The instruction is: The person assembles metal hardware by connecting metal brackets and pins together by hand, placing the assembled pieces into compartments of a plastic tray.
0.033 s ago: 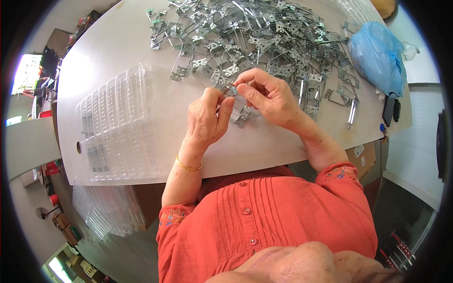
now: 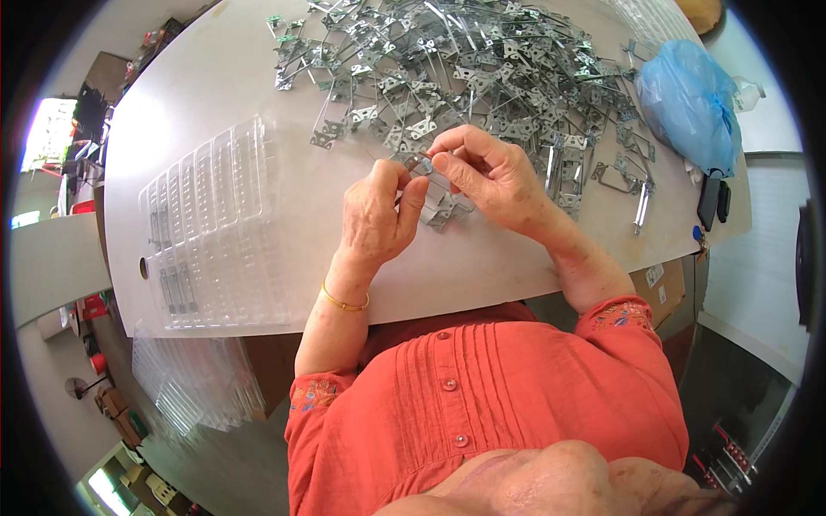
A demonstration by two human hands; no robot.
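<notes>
Hands and parts stand unshifted from the earlier frame. The right hand [image 2: 495,179] pinches a small metal part [image 2: 414,162] above the table [image 2: 465,279]; whether the left hand [image 2: 375,212] clamps it cannot be told. Beyond, heaped brackets [image 2: 465,73]; leftward, a clear tray [image 2: 211,236].

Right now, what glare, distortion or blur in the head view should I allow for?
Head view: bright glare washes out the upper left of the table; the window at far left is blown out; the fisheye bends the table's edges; the clear tray shows faintly; the metal part between the left hand and right hand is too small to read finely.
</notes>
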